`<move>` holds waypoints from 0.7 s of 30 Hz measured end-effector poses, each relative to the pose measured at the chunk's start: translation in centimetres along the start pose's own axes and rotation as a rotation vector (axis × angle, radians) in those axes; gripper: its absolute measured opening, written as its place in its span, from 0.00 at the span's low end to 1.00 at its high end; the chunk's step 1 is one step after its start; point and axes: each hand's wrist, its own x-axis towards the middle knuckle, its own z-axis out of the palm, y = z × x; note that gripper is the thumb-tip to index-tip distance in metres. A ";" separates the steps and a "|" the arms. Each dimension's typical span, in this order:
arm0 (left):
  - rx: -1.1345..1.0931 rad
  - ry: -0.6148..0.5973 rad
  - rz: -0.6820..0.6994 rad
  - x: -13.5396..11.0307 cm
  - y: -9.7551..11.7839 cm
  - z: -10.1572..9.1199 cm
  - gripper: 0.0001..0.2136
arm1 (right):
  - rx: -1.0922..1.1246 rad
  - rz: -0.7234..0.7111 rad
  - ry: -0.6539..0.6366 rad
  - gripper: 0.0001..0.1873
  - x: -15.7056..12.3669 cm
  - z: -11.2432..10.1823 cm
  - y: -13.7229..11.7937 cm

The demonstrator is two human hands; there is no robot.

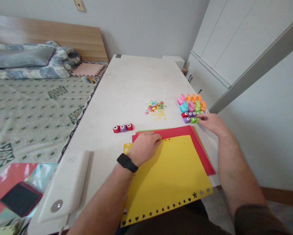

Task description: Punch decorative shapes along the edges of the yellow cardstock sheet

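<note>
My left hand (146, 147), with a black watch on the wrist, is closed at the upper edge of a yellow sheet of paper (171, 169); its fingertips are partly hidden. Small punched shapes line the sheet's edges, and its lower edge hangs over the table's near side. Off to the right, my right hand (213, 123) pinches a small green craft punch (198, 120) at the end of the nearest row of punches. Red paper (202, 156) lies under the yellow sheet, with orange and green edges showing.
Larger colourful punches (191, 106) stand behind the small ones. Three small punches (123, 128) sit left of the papers. Paper confetti (156, 109) is heaped mid-table. A white device (65, 186) lies on the white table (136, 78) at left, beside a bed (38, 114).
</note>
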 end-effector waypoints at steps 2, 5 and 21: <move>0.003 -0.004 -0.002 0.0 0.0 0.0 0.09 | 0.004 0.003 0.008 0.15 0.1 0.2 0.0; 0.005 -0.003 0.002 0.0 0.0 0.0 0.10 | -0.001 0.017 0.036 0.13 0.1 0.3 -0.1; 0.009 0.009 -0.005 -0.1 0.0 0.1 0.09 | 0.130 0.061 0.054 0.19 0.2 1.0 0.3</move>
